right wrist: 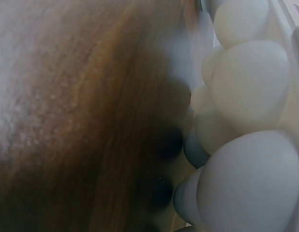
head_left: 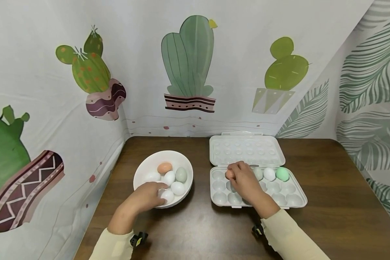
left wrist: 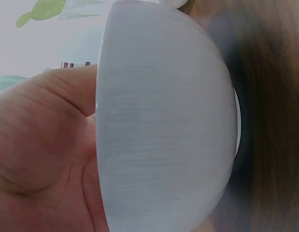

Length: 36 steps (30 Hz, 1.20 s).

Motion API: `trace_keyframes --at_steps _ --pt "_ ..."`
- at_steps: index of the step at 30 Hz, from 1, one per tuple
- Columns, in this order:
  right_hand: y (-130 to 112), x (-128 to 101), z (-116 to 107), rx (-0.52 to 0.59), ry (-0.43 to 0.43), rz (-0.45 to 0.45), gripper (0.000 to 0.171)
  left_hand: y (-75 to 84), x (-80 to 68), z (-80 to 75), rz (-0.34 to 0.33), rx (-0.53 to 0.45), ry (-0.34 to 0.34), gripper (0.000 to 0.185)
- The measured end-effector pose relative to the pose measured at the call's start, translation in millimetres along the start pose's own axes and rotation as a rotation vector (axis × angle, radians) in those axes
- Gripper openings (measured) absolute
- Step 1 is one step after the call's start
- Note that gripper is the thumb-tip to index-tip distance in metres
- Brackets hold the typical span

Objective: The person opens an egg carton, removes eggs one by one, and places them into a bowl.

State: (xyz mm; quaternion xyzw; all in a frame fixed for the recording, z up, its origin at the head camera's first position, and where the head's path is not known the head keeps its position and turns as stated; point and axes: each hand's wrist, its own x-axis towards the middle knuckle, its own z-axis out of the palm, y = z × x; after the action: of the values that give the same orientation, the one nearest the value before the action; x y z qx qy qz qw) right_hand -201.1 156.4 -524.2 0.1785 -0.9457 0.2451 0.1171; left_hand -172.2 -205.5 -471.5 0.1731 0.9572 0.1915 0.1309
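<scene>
Cactus-print cloth hangs behind the dark wooden table (head_left: 195,224) where I'm working. On my left sits the white bowl (head_left: 142,169), with an orange egg (head_left: 164,167), a grey-green egg (head_left: 181,174) and several white ones in it. My left hand (head_left: 147,196) reaches over the near rim, fingers curled around a white egg (head_left: 167,195) at the bowl's front edge (the left wrist view shows only my palm against the bowl's outer wall (left wrist: 163,125)). Best, I think, to close softly around that egg without knocking its neighbours.

To the right lies the clear egg tray (head_left: 292,200), lid (head_left: 247,150) open behind it. My right hand (head_left: 242,178) pinches a brownish-orange egg (head_left: 229,174) over the back row, near its left end. A white egg (head_left: 269,174) and a mint-green egg (head_left: 282,174) already sit further along that row. I'd settle mine squarely into its cup before loosening my fingers, so it won't tip.
</scene>
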Motion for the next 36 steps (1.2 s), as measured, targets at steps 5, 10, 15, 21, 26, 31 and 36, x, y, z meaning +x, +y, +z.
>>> trace_keyframes --at_steps 5,10,15,21,26,31,36 --pt "0 -1 0 0.002 0.02 -0.009 0.035 2.7 -0.5 -0.5 -0.01 -0.003 0.024 0.044" --pt "-1 1 -3 -0.001 0.035 -0.017 0.037 6.9 -0.2 -1.9 0.008 -0.008 0.114 0.034" --pt "-2 5 -8 -0.005 0.048 -0.026 0.038 11.4 0.7 -2.3 0.046 -0.014 0.234 0.026" --pt "-4 6 -15 0.016 0.06 -0.025 0.039 14.9 0.8 -0.3 0.063 -0.007 0.325 0.018" --pt "-6 7 -21 0.067 0.059 0.008 0.038 19.3 -0.9 0.5 0.07 -0.017 0.382 0.013" --pt "-9 5 -26 0.087 0.085 0.003 0.04 25.6 -1.5 1.8 0.086 -0.046 0.416 0.016" --pt "-14 1 -31 0.114 0.13 -0.034 0.041 31.5 -2.0 4.4 0.133 -0.063 0.449 0.019"
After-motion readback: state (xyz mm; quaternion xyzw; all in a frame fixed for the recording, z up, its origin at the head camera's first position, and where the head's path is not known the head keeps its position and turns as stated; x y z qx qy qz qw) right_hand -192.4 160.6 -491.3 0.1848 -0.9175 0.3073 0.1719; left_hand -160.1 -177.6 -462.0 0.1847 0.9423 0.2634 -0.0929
